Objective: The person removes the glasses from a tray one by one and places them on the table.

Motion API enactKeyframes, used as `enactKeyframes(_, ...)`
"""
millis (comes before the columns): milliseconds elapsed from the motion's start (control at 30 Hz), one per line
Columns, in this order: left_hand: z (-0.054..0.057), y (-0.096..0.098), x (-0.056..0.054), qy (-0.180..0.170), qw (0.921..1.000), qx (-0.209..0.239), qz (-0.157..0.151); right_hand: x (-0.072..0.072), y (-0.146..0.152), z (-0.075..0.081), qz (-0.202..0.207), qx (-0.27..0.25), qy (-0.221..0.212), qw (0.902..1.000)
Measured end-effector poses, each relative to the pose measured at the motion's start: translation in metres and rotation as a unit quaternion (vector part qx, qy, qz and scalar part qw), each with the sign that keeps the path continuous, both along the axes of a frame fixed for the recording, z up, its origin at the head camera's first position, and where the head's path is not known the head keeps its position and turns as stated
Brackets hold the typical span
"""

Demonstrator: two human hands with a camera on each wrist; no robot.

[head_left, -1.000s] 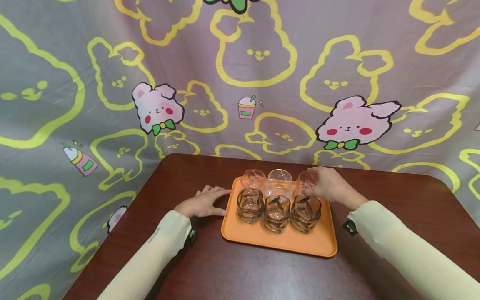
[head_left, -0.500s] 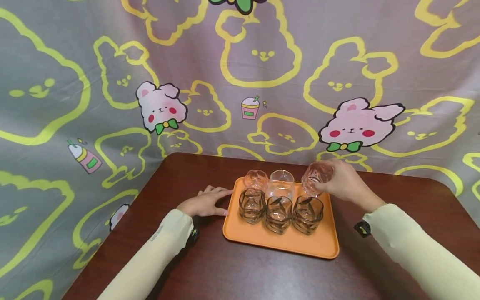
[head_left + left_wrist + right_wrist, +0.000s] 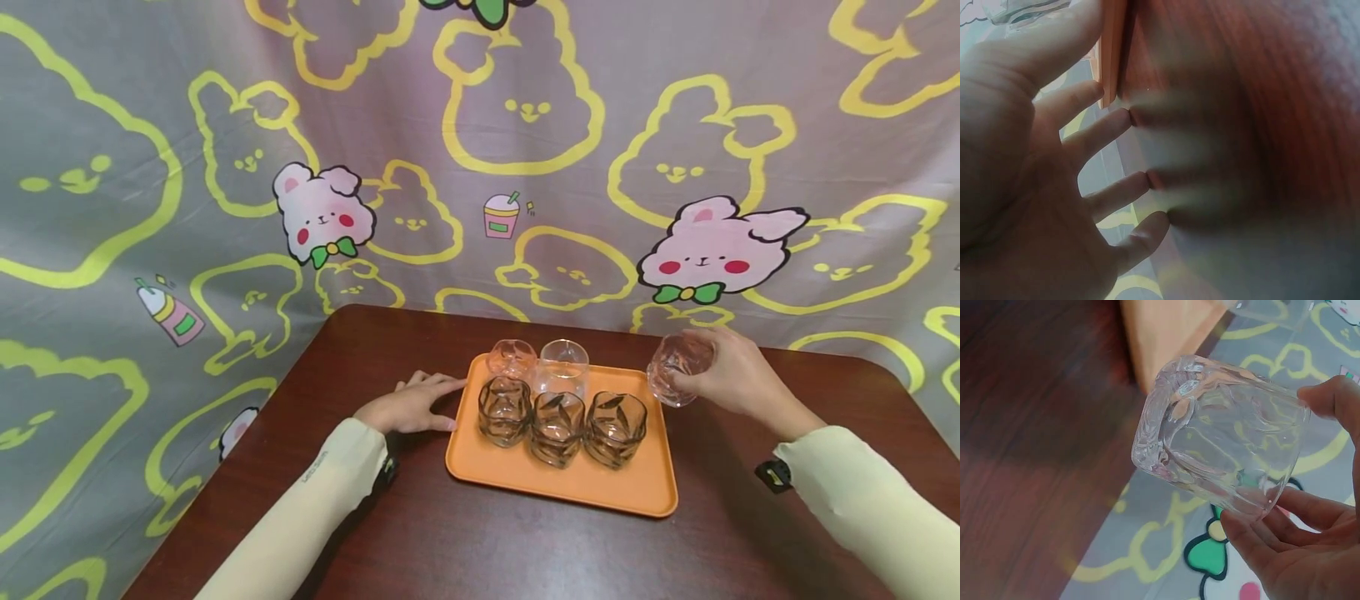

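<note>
Broadly, a grey backdrop (image 3: 408,100) with yellow cartoon print hangs beyond the dark reddish-brown worktop (image 3: 517,550), whose smooth surface catches a soft sheen. On it lies an orange tray (image 3: 540,482). The left hand (image 3: 408,406), fingers loose and spread, touches the tray's left edge, which should help steady it. The right hand (image 3: 738,372) pinches a faintly pink glass (image 3: 1216,437) near its rim, thumb opposite fingers, by the tray's far right corner. Three smoky glasses (image 3: 557,429) form the near row; another pink glass (image 3: 512,360) and a clear glass (image 3: 564,367) stand in the far row. Such slick glass probably wants even, light pressure, a steady carry and ample clearance from the tray's lip.
</note>
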State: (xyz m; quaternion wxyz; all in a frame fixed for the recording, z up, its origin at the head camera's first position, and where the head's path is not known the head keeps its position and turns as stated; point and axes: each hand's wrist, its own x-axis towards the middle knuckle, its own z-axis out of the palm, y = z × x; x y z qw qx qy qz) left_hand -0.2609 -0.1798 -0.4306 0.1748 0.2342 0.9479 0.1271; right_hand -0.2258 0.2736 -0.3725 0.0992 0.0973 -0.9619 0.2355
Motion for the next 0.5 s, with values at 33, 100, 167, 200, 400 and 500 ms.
enactKeyframes(33, 0.000, 0.000, 0.000, 0.000, 1.0000, 0.000, -0.001, 0.001, 0.003, -0.001, -0.002, 0.000, 0.000, 1.0000)
enactKeyframes(100, 0.000, -0.001, 0.001, 0.000, 1.0000, 0.000, -0.002, 0.003, 0.008, -0.003, -0.005, -0.002, 0.000, 1.0000)
enactKeyframes(167, 0.000, -0.001, 0.001, -0.001, 1.0000, 0.002, -0.003, 0.004, 0.012, -0.005, -0.008, -0.004, 0.000, 1.0000)
enactKeyframes(200, 0.001, -0.001, 0.002, -0.002, 1.0000, 0.002, -0.002, 0.004, 0.013, -0.006, -0.010, -0.005, -0.001, 0.9999)
enactKeyframes(400, 0.001, 0.000, 0.002, -0.007, 0.9999, -0.006, 0.003, 0.004, 0.019, -0.015, -0.013, 0.000, -0.022, 0.9997)
enactKeyframes(500, 0.001, 0.002, 0.002, -0.010, 0.9999, -0.008, 0.005, 0.003, 0.020, -0.021, -0.019, 0.006, -0.034, 0.9992)
